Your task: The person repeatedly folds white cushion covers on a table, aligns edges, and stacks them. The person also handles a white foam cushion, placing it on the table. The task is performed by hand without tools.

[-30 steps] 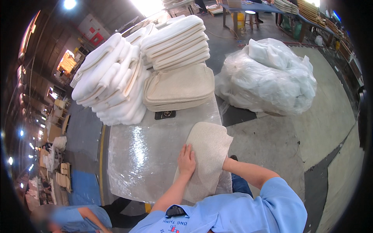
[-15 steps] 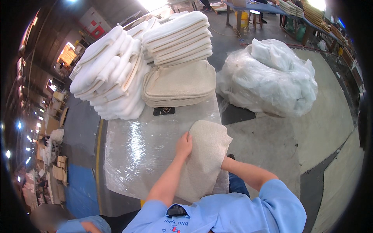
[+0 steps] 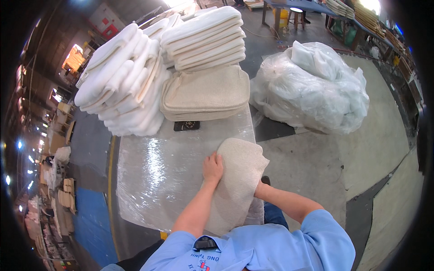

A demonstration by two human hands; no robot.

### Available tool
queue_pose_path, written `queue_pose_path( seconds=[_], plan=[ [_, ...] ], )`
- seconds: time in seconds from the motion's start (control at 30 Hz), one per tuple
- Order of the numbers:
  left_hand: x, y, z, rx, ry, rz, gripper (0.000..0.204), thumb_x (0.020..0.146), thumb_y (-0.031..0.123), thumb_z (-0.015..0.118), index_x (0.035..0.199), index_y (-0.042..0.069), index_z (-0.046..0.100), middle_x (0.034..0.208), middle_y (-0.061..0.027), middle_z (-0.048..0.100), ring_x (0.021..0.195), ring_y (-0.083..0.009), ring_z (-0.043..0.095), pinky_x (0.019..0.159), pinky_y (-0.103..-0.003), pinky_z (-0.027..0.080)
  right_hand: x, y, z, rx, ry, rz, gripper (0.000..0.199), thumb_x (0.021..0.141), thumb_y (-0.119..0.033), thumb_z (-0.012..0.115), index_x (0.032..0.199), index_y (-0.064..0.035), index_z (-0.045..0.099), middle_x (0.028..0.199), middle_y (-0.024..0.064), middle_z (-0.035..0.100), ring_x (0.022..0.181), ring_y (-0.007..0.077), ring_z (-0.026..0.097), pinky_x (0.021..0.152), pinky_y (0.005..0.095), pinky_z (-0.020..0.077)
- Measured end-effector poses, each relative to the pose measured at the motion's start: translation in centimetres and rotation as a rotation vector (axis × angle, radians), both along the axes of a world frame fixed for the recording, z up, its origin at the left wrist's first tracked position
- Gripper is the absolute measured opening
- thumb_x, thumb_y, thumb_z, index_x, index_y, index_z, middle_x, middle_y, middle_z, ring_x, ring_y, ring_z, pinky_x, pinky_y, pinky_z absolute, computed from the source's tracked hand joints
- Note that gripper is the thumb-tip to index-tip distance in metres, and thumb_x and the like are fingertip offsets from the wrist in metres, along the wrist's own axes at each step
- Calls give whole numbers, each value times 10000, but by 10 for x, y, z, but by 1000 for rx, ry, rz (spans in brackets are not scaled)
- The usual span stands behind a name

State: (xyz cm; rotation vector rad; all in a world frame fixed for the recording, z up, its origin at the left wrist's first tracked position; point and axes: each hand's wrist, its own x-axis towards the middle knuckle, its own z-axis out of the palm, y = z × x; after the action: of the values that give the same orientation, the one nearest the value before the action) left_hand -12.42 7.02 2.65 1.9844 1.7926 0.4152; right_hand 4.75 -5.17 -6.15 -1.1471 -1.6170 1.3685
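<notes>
A beige knitted fabric piece [image 3: 237, 169] with a rounded far end lies in front of me on the plastic-wrapped table, its right side raised and creased. My left hand [image 3: 212, 168] grips its left edge, fingers bent over the cloth. On the other side my right hand [image 3: 259, 189] reaches in under or inside the fabric; its fingers are hidden. Farther back lies a stack of similar beige fabric pieces [image 3: 205, 92], with a small black flat object [image 3: 186, 126] by its near edge.
Folded white padded pieces [image 3: 115, 79] rise at the table's far left, and another white stack [image 3: 203, 38] stands behind the beige one. Right of the table, a large clear plastic bag of white material [image 3: 312, 90] rests on the floor. A blue-topped workbench [image 3: 307, 8] stands far back.
The whole view has shifted slightly. My left hand has stayed at the fabric's left edge and my right at its right side. The person at lower left has mostly left the picture.
</notes>
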Motion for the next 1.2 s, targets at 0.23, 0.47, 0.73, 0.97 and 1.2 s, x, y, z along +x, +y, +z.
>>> queue_pose_path(
  seconds=[0.23,0.47,0.73,0.97,1.2],
  plan=[
    [-6,-5,-6,85,8,31,519,1094,431,485,1426,71,659,1239,-268,674,1167,-463,630,1035,-532,489,16,-6,52,348,-761,150,700,965,-435,651,1600,-182,503,1664,128,454,1544,347,382,1299,493,238],
    [1,-5,0,67,7,21,525,1098,432,465,1429,73,657,1273,-265,666,1190,-462,620,1051,-525,481,21,-13,42,411,-579,51,683,938,-431,672,1557,-163,562,1641,155,479,1550,378,373,1302,512,229],
    [-10,-5,-7,88,17,48,530,1101,424,461,1422,49,654,1293,-285,657,1201,-460,622,1053,-528,482,6,-2,34,451,-772,-25,762,932,-507,641,1602,-172,501,1683,132,428,1566,369,349,1306,554,200],
    [-6,-5,-2,45,24,80,529,1103,426,462,1434,56,644,1299,-269,662,1215,-459,617,1059,-526,479,8,0,30,425,-793,-43,762,933,-490,652,1600,-157,498,1670,134,443,1552,364,368,1302,534,218],
    [-8,-3,-5,14,26,48,557,1104,453,435,1482,85,613,1346,-248,647,1236,-444,608,1082,-534,473,25,-25,61,338,-658,98,631,846,-277,770,1431,-80,638,1560,185,537,1475,429,444,1258,503,328]
  ],
)
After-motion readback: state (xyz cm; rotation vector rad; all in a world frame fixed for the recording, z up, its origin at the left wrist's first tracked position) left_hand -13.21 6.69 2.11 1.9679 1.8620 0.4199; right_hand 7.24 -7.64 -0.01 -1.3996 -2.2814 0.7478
